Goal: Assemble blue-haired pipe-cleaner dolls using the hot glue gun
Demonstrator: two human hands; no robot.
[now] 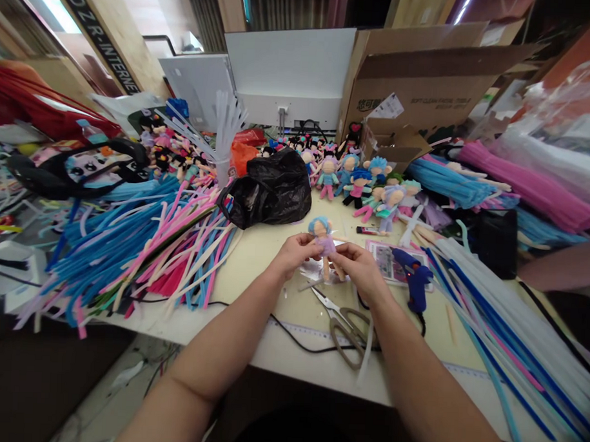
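Note:
A small pipe-cleaner doll with blue hair, a lilac top and bare beige legs is held upright over the table. My left hand pinches it at its left side, near the arm. On its other side, my right hand has its fingers closed on the body and leg. Just below lies a pair of scissors, blades pointing away from me. To the right of my right hand rests a blue glue gun with a small red light. Clear plastic film lies beneath the doll.
Pipe cleaners in blue and pink pile up at left; more lie at right. Finished dolls stand behind, beside a black plastic bag. A cardboard box and a monitor back close off the rear. A black cable crosses the front.

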